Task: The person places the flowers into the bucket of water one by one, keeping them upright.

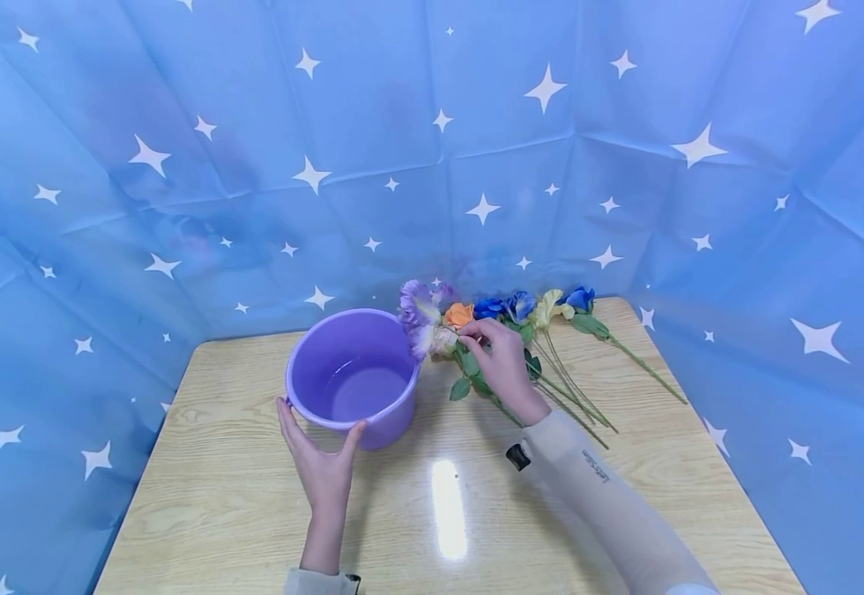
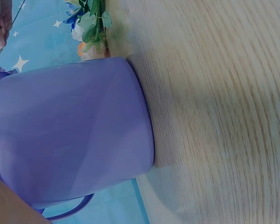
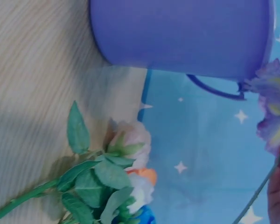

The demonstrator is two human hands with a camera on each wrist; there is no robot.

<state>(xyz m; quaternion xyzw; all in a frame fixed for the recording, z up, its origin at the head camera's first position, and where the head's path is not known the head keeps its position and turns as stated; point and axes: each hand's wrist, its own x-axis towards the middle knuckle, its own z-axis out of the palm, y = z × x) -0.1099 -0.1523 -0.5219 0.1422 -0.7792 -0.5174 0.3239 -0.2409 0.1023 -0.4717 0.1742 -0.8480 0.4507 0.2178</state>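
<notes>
A purple bucket (image 1: 391,423) stands upright on the table, and its inside looks bare. My left hand (image 1: 322,471) holds the bucket's near rim, thumb and fingers spread along it. Just right of the bucket, my right hand (image 1: 502,364) pinches the stem of a purple artificial flower (image 1: 420,318), whose bloom is at the bucket's right rim. In the right wrist view the purple flower (image 3: 275,105) appears beside the bucket, with its thin stem (image 3: 259,191) running down from the fingers. Part of the bucket's handle (image 3: 214,88) shows there too.
More artificial flowers lie on the wooden table (image 1: 239,496) to the right: an orange rose (image 1: 459,315), blue blooms (image 1: 519,305), a pale yellow one (image 1: 547,308), and a separate blue rose (image 1: 581,298) at far right. A blue curtain with white stars (image 1: 372,165) surrounds the table.
</notes>
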